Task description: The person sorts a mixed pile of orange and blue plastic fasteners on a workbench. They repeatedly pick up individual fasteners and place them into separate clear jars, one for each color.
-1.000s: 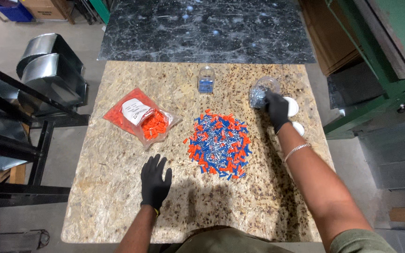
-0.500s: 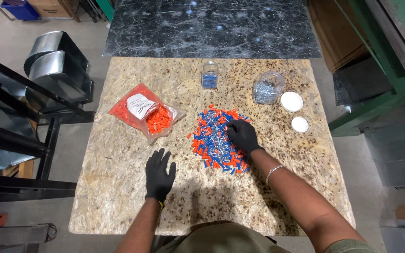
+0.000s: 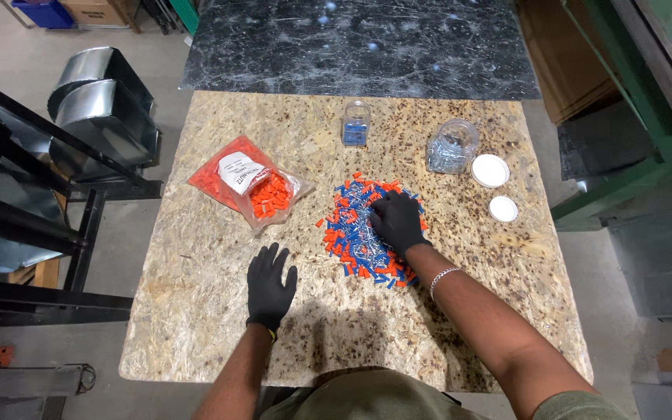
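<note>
A heap of small blue and orange wire connectors (image 3: 354, 233) lies in the middle of a chipboard table (image 3: 196, 311). My right hand (image 3: 397, 220), in a black glove, rests on top of the heap with fingers curled into the pieces; what it holds is hidden. My left hand (image 3: 269, 285), also gloved in black, lies flat on the board with fingers spread, to the left of the heap and touching nothing else.
A clear bag of orange connectors (image 3: 249, 183) lies at the left. A small jar with blue pieces (image 3: 356, 124) and a larger clear jar (image 3: 452, 146) stand behind the heap. Two white lids (image 3: 491, 170) (image 3: 503, 208) lie at the right. Metal ducting (image 3: 99, 101) stands beside the table.
My right hand has come away from the large clear jar and moved left and down onto the connector heap. The left hand has stayed flat on the board.
</note>
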